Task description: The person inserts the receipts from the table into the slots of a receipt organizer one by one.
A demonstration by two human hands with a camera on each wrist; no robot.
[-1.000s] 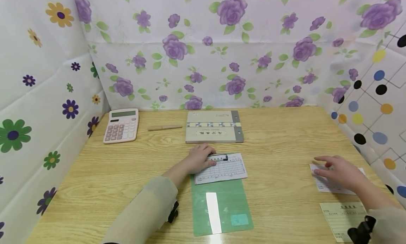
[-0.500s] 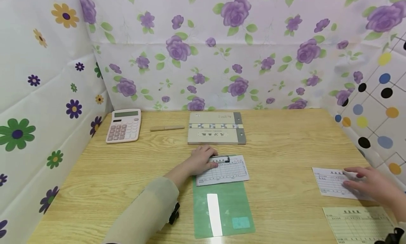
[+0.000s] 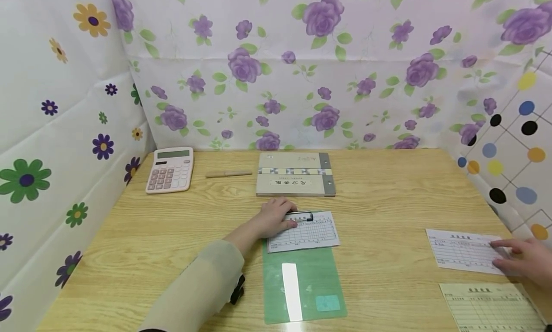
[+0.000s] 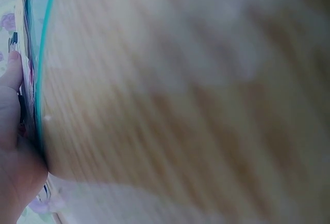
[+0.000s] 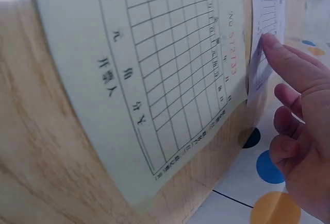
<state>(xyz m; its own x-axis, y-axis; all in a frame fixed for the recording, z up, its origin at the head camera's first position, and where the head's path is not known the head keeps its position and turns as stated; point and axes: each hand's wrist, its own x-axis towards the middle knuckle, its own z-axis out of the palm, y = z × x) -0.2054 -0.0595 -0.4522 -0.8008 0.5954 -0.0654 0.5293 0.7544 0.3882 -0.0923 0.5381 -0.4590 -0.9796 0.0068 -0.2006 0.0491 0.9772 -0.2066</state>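
My left hand (image 3: 273, 219) grips the top left of a green clipboard (image 3: 310, 274), its thumb over the clipped white forms (image 3: 312, 234) and its fingers at the metal clip (image 3: 307, 216). The left wrist view shows the palm against the board's edge (image 4: 43, 54). At the table's right side, my right hand (image 3: 526, 262) is over the right end of a loose white form (image 3: 463, 250), with thumb and forefinger apart and the form's right edge hidden. A pale yellow-green form (image 3: 491, 305) lies nearer, large in the right wrist view.
Behind the clipboard lies a grey ledger book (image 3: 293, 176). A tan pen (image 3: 228, 174) and a pink calculator (image 3: 170, 170) are at the back left. Patterned cloth walls (image 3: 276, 83) enclose the wooden table (image 3: 379, 202) at the back and sides.
My right hand has slid right, from the white form's left part to its right end, baring most of that sheet and the yellow-green form. The left hand keeps its place on the clipboard.
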